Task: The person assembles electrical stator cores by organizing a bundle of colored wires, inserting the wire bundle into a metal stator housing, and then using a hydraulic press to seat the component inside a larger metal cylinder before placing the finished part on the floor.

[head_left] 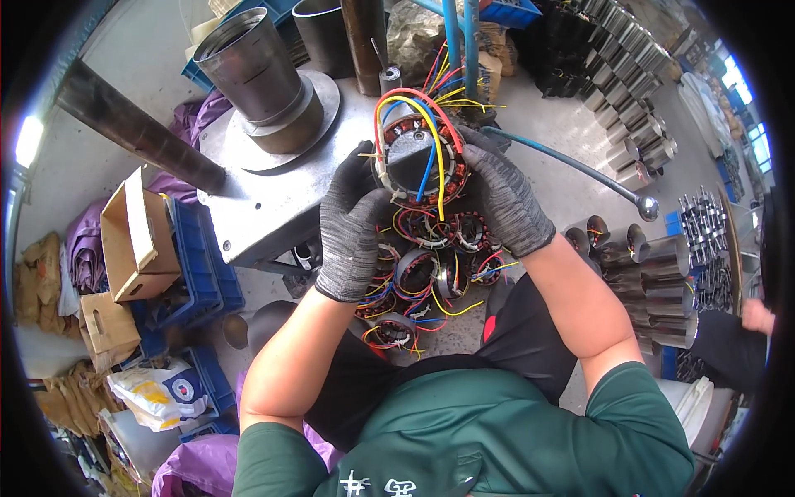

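Both gloved hands reach forward, forearms rising from below. The left hand [352, 219] curls closed on the left side of the stator [418, 157], and the right hand [501, 195] clamps its right side, holding it above the press table [265, 199] edge, over a stator pile [426, 269].

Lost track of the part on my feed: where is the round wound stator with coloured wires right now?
In the head view, centre top: the round wound stator with coloured wires is held between both grey-gloved hands, above the heap of similar stators.
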Motion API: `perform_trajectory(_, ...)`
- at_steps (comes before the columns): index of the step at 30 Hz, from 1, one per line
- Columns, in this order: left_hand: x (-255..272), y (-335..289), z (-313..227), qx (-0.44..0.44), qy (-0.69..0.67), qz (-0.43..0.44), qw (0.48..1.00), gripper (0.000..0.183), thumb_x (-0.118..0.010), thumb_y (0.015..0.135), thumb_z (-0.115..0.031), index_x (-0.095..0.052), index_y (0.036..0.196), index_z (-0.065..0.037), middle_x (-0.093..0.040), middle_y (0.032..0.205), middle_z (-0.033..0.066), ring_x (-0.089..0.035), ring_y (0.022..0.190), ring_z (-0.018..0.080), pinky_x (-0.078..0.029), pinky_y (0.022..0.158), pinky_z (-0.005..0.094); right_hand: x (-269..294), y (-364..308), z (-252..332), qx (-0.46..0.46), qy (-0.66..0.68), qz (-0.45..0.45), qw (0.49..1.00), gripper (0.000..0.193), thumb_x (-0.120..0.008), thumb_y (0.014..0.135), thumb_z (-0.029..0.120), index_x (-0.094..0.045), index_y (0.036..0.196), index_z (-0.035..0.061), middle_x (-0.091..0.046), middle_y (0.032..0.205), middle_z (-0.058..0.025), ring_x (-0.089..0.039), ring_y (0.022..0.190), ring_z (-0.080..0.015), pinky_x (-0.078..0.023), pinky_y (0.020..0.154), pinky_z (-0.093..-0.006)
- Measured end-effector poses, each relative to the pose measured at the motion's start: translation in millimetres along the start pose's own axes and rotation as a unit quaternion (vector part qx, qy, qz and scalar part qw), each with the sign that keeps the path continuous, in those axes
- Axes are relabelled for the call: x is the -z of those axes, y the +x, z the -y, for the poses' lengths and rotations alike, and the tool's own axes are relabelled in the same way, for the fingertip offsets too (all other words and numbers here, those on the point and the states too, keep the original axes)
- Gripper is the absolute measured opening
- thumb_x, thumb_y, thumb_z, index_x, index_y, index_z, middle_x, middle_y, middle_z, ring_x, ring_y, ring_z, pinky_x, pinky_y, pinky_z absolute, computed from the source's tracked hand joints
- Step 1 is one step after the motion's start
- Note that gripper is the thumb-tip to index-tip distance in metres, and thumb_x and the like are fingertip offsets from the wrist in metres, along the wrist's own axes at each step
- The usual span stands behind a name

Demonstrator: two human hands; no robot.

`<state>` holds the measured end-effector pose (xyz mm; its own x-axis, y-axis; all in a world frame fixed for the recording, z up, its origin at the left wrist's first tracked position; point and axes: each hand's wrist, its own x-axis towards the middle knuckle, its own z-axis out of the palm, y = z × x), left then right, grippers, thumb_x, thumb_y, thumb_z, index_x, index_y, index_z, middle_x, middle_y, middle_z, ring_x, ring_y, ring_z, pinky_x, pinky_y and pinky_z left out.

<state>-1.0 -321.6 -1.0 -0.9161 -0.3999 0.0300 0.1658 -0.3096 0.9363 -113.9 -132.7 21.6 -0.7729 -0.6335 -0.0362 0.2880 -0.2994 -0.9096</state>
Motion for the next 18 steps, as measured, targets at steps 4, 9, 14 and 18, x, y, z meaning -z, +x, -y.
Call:
perform_trajectory(4,-4,-1,-2,0.017,-0.011,-0.010,1.000,0.063,-0.057,0.089,0.003,-0.047,0.150,0.001,-0.061,0.136,0.0148,-0.060,0.122,0.0208,-0.048,0.108,0.0346,-7,0,7,-0.019,0.085,0.034,0.996,0.048,-0.055,0.104,0.024,-0.051,0.148,0.0034,-0.063,0.138,-0.0113,-0.064,0.124,-0.0196,-0.054,0.106,-0.0356)
perform_trajectory(9,-2,2,-5,0.009,-0.059,-0.004,0.998,0.053,-0.057,0.101,-0.025,-0.049,0.148,-0.001,-0.065,0.131,0.0154,-0.069,0.109,0.0216,-0.058,0.094,0.0351,-5,2,-1,-0.002,0.134,0.050,0.990,0.052,-0.057,0.102,0.024,-0.049,0.149,0.0026,-0.062,0.139,-0.0120,-0.063,0.126,-0.0217,-0.052,0.110,-0.0393)
perform_trajectory(14,-1,8,-4,0.055,-0.102,0.020,0.993,0.060,-0.060,0.102,-0.053,-0.057,0.136,-0.005,-0.066,0.121,0.0138,-0.068,0.105,0.0245,-0.055,0.097,0.0405,0,2,-11,0.004,0.119,0.044,0.992,0.053,-0.058,0.099,0.018,-0.049,0.148,0.0000,-0.062,0.136,-0.0119,-0.063,0.124,-0.0222,-0.049,0.110,-0.0372)
perform_trajectory(18,-1,10,2,0.162,-0.181,-0.051,0.969,0.054,-0.063,0.100,-0.052,-0.062,0.127,-0.006,-0.070,0.107,0.0092,-0.069,0.096,0.0214,-0.057,0.089,0.0374,1,-1,-19,0.011,0.000,0.027,1.000,0.055,-0.059,0.094,0.012,-0.049,0.147,-0.0013,-0.064,0.129,-0.0102,-0.064,0.113,-0.0182,-0.051,0.100,-0.0332)
